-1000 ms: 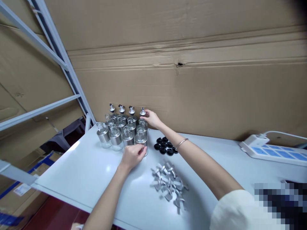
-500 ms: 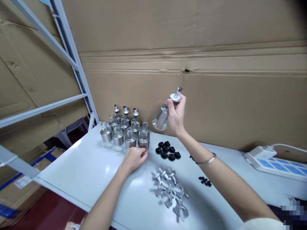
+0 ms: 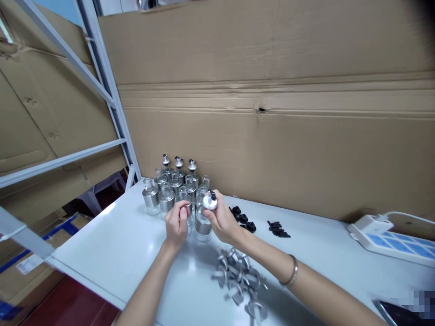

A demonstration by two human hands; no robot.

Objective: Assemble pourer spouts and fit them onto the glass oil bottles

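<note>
My right hand (image 3: pixel 222 222) is closed round the neck of a glass oil bottle (image 3: pixel 203 225) with a steel band and a silver pourer top (image 3: pixel 210 202) with a black tip. That bottle is low over the tabletop, in front of the grouped bottles; whether its base touches the table I cannot tell. To its left, my left hand (image 3: pixel 177 222) has its fingers curled against the thumb, in front of an open-necked glass bottle (image 3: pixel 166 199). Anything inside those fingers is hidden. Behind stand several more bottles, three of them with silver pourers (image 3: pixel 178 162).
Silver pourer tops (image 3: pixel 238 276) lie piled on the white table (image 3: pixel 136 244). Black stoppers (image 3: pixel 250 226), partly behind my right forearm, and small black pieces (image 3: pixel 278 229) lie beyond. A power strip (image 3: pixel 394 242) is at right, a cardboard wall (image 3: pixel 306 158) behind, a metal frame (image 3: pixel 118 117) at left.
My right hand has brought the bottle with its pourer down and left, from raised and tilted to low beside the group. My left hand has moved slightly left, still closed.
</note>
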